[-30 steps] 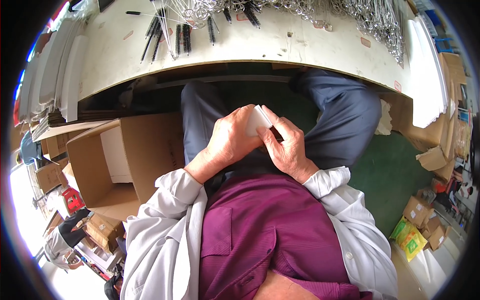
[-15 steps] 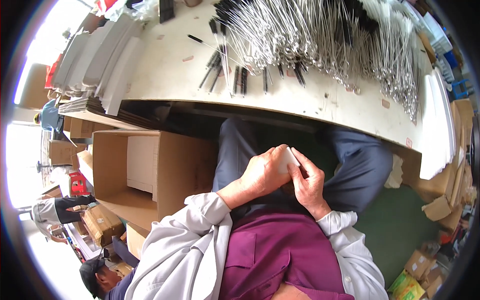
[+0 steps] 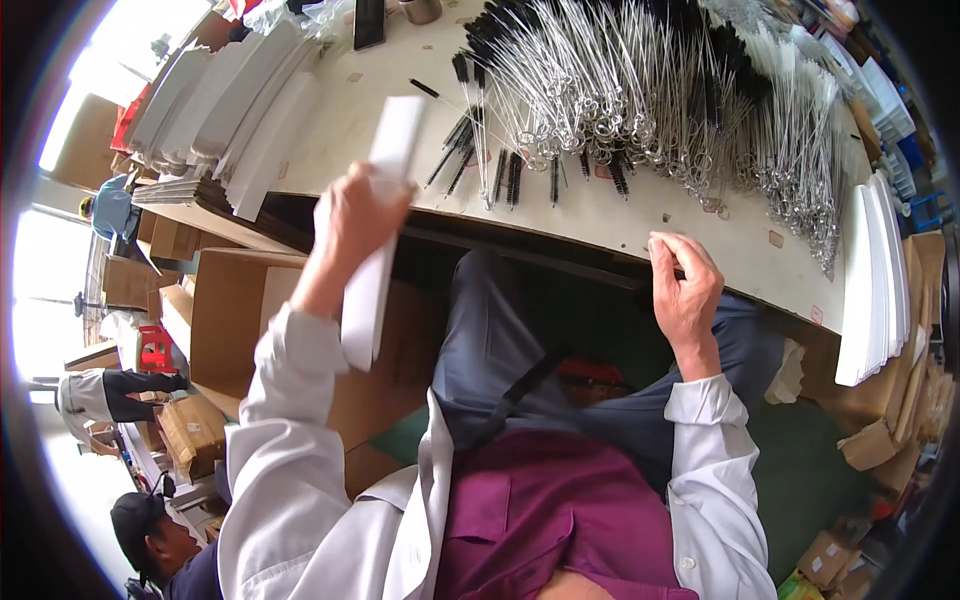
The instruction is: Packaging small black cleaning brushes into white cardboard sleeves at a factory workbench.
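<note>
My left hand (image 3: 360, 222) is wrapped round the middle of a long, narrow white box (image 3: 397, 135), slightly blurred by motion. The box stands steeply tilted, its lower end over the brown carton and its upper end in front of the table. My right hand (image 3: 687, 285) is raised near the table's front edge, fingers curled toward the thumb, with nothing visible in them. Beyond the hands, a large heap of thin wire-handled brushes (image 3: 600, 90) with ring ends and black bristles covers the table (image 3: 590, 225). Several short black brushes (image 3: 510, 180) lie near its front edge.
An open brown carton (image 3: 225, 300) stands at my left below the table. Stacked long white boxes (image 3: 215, 95) lie at the table's left end, more white boxes (image 3: 872, 280) at its right. A dark phone-like slab (image 3: 369, 22) lies at the back. Another person (image 3: 160, 535) is at lower left.
My hands have parted from my lap. The left has gone up and left and now carries the long white box; the right has moved right and up toward the table edge.
</note>
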`<state>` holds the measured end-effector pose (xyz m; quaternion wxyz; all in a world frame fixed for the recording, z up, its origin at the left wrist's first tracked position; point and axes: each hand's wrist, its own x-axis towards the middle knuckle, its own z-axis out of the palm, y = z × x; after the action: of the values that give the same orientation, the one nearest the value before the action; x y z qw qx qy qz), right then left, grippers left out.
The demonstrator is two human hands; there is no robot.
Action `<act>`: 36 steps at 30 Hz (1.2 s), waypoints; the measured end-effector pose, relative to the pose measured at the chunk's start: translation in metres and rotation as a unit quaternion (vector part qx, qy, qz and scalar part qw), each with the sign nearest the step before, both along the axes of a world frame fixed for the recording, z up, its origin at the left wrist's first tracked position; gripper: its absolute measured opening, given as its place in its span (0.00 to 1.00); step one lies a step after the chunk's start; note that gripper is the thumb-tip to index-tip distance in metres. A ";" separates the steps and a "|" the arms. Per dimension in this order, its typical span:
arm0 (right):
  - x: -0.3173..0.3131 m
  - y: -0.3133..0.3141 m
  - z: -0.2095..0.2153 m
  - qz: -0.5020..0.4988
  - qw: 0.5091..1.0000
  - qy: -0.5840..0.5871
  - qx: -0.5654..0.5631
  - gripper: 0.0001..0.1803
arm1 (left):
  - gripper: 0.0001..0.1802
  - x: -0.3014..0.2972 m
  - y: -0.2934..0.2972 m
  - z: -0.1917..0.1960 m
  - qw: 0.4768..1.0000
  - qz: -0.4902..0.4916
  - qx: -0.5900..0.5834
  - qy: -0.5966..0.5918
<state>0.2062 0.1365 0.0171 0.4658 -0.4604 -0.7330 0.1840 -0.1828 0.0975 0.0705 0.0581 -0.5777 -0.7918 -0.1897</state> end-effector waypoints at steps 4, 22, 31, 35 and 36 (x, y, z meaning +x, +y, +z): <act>-0.003 0.010 -0.021 -0.010 1.000 -0.021 -0.004 0.04 | 0.40 -0.064 0.071 0.000 0.976 0.103 -0.189 0.017; -0.008 0.008 -0.023 -0.002 0.998 -0.035 0.043 0.04 | 0.17 0.055 0.074 -0.007 0.933 -0.079 -0.254 -0.242; -0.079 0.029 0.024 0.147 0.966 -0.086 0.194 0.07 | 0.11 0.046 0.071 -0.006 0.691 -0.042 -0.136 -0.708; -0.125 0.057 0.034 0.219 0.936 -0.160 0.223 0.11 | 0.12 0.044 0.073 -0.010 0.644 -0.011 -0.097 -0.759; -0.133 0.065 0.029 0.223 0.924 -0.191 0.245 0.13 | 0.12 0.044 0.073 -0.011 0.650 -0.002 -0.087 -0.755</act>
<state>0.0735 0.2016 0.0464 0.3623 -0.1831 -0.9139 0.0068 -0.1386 0.1704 0.0599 -0.6106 -0.2394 -0.5738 -0.4905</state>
